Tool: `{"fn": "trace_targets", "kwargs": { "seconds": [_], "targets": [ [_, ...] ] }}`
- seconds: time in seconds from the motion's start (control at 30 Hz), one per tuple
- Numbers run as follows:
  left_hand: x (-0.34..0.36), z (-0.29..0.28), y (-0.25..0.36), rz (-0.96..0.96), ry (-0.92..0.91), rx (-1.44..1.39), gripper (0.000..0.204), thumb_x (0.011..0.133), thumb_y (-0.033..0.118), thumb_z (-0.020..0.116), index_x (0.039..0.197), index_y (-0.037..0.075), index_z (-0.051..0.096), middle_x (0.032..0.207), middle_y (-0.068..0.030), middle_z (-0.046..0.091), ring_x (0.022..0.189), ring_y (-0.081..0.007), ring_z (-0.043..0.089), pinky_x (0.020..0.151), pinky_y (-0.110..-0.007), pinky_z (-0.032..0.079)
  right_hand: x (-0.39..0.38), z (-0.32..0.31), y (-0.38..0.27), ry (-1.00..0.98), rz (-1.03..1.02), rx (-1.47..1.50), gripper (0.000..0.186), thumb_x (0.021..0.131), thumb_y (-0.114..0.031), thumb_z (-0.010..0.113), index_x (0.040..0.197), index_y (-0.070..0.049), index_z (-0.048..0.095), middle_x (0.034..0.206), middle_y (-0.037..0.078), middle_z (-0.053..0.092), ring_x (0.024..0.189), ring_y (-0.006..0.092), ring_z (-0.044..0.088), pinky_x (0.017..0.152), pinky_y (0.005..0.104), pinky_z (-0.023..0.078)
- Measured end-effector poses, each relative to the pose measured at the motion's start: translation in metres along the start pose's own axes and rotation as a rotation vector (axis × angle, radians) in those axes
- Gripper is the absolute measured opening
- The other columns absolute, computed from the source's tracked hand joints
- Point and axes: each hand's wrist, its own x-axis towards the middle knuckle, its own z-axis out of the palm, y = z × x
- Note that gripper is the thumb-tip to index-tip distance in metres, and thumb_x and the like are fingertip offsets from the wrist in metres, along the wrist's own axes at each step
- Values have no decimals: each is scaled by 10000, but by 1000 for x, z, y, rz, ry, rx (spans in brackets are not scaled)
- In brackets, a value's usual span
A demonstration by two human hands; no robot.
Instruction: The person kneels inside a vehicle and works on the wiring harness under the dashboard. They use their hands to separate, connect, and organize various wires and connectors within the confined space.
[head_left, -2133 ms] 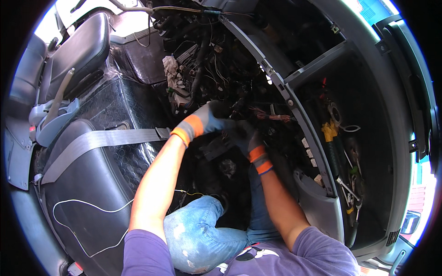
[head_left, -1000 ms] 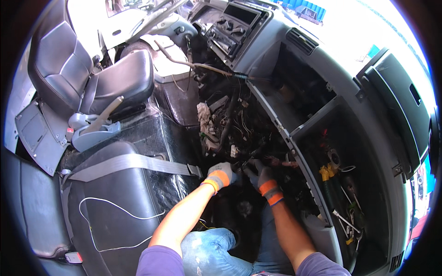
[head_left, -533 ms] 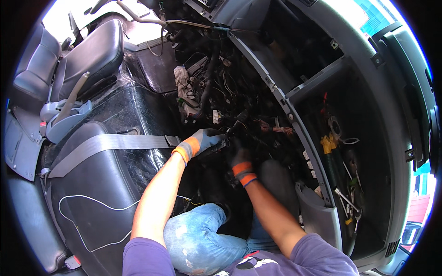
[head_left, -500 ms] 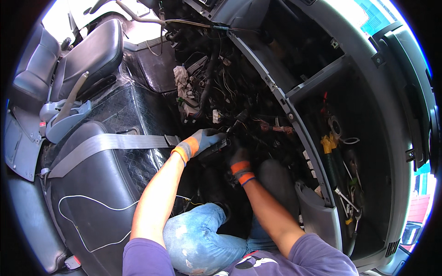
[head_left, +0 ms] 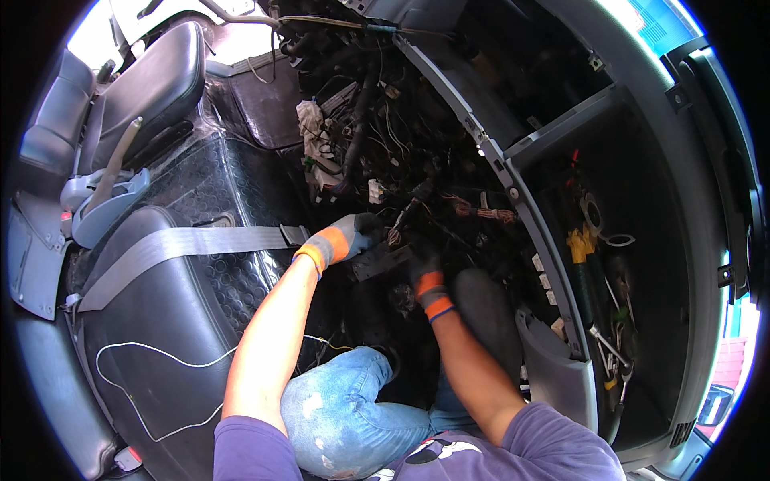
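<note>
My left hand (head_left: pixel 345 237), in a grey glove with an orange cuff, is closed at the left end of a dark flat box-like piece (head_left: pixel 381 264). My right hand (head_left: pixel 427 274), gloved the same way, is at the other end of that piece. Its fingers are lost in deep shadow. A short wire bundle (head_left: pixel 394 236) with pale ends shows between the hands, just above the piece. Beyond them runs a thick black-wrapped harness (head_left: pixel 414 202), and near it sits a white connector (head_left: pixel 374 191).
Black seats (head_left: pixel 160 272) stand to the left, crossed by a grey seat belt (head_left: pixel 192 241). A thin white wire (head_left: pixel 120 386) loops over the near seat. On the right, a dashboard frame (head_left: pixel 489 160) borders an open compartment holding wrenches (head_left: pixel 613 353) and yellow-handled tools (head_left: pixel 579 244).
The dark piece has tilted, so more of its flat face shows below the hands. My right hand has shifted slightly right and down. The view has shifted a little.
</note>
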Motion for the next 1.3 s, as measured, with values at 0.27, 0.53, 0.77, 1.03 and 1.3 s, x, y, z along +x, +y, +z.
{"fn": "trace_targets", "kwargs": {
  "seconds": [0.27,0.53,0.77,1.03,1.3],
  "targets": [
    [6,-9,4,1,102,-143,278,864,185,628,1068,-4,651,959,-146,684,874,-222,624,795,-335,486,17,-7,-77,-73,229,305,419,859,-137,721,1213,10,551,1092,98,658,961,154,625,851,307,501],
    [5,-27,57,-100,-14,-119,348,828,253,693,1049,-14,672,913,-125,705,803,-173,629,748,-318,498,19,-8,-84,-84,-74,31,404,853,-155,729,1211,-55,570,1071,73,661,923,138,634,835,316,511],
    [12,-11,48,124,156,-531,352,825,283,720,1030,0,677,883,-82,700,763,-131,582,725,-308,489,27,-17,-84,-196,1,53,197,883,-159,692,1047,-57,652,931,53,688,880,110,624,800,300,506],
    [-6,17,27,-60,-153,-52,446,716,375,774,1024,67,676,905,-89,698,804,-200,618,785,-339,495,40,-41,-122,-390,67,-85,194,842,-122,689,1015,-39,656,932,68,677,861,122,605,794,306,493],
    [-7,-24,59,-79,-190,-255,717,632,319,816,1212,-29,578,1028,-111,684,857,-200,634,802,-319,509,35,-60,-112,-408,-33,-426,313,813,-159,718,1091,-31,651,1024,108,691,966,155,628,838,323,492]
  ]
}}
